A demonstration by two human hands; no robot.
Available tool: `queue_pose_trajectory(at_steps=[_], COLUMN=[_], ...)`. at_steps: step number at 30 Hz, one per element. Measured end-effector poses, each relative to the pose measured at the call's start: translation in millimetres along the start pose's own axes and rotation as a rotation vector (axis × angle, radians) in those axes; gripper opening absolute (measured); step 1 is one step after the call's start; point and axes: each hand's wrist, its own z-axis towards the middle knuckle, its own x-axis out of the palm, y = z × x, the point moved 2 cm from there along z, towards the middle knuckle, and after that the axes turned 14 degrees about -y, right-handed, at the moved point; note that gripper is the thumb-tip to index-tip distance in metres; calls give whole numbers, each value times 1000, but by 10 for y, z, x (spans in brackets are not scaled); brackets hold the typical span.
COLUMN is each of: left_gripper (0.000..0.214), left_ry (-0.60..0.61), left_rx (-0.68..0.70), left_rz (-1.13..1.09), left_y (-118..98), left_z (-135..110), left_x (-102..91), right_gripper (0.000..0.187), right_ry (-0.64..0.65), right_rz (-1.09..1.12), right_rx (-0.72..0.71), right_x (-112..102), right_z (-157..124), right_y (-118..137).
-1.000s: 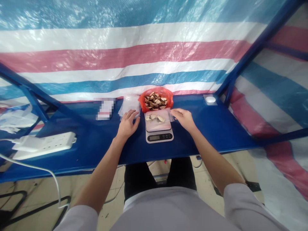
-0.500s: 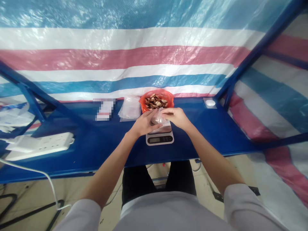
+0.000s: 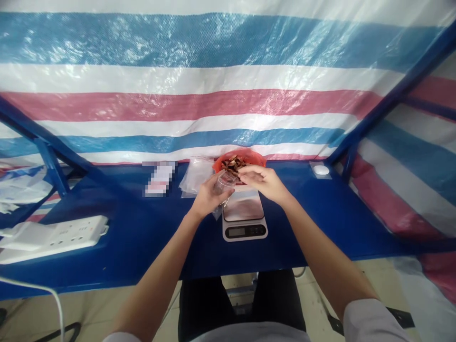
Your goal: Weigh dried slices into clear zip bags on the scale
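My left hand [image 3: 208, 194] grips a small clear plastic bag [image 3: 224, 183], lifted off the white digital scale [image 3: 244, 218]. My right hand [image 3: 261, 180] pinches the bag's upper edge from the right, its fingers closed. Both hands hover just above the scale's bare platform. Directly behind them sits a red plastic bag [image 3: 245, 156] holding several brown and pale slices [image 3: 232, 165]. What lies inside the clear bag is hard to make out.
A pile of clear plastic bags [image 3: 195, 175] lies left of the red bag. A blurred card [image 3: 159, 178] lies further left. A white power strip [image 3: 53, 235] rests at the left of the blue table [image 3: 142, 223]. A small white round object [image 3: 321, 169] sits at the back right.
The clear bag lay on the scale with slices in it; both hands have closed on it and lifted it off. The scale platform is now bare. The camera has tilted upward.
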Motion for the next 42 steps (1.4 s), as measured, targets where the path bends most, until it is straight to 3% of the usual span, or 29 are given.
queue_pose_trajectory(at_steps=[3, 7, 13, 16, 23, 42], left_gripper=[62, 57, 59, 61, 61, 61], left_ry=[-38, -71, -97, -105, -141, -201], left_rx=[-39, -60, -132, -165, -228, -342], left_rz=[-21, -46, -89, -114, -125, -193], left_y=[25, 35, 117, 160, 146, 71], left_z=[19, 44, -18, -59, -80, -53], left_x=[-77, -124, -100, -88, -110, -144], right_gripper=[30, 23, 23, 23, 26, 25], right_ry=[-22, 51, 227, 285, 332, 242], right_rz=[-67, -279, -808, -923, -1016, -884], right_rx=[46, 30, -123, -165, -194, -137], right_x=[-102, -106, 105, 232, 417, 248], right_z=[111, 249, 403, 453, 494, 484], right_y=[-235, -437, -419, -397, -415, -561])
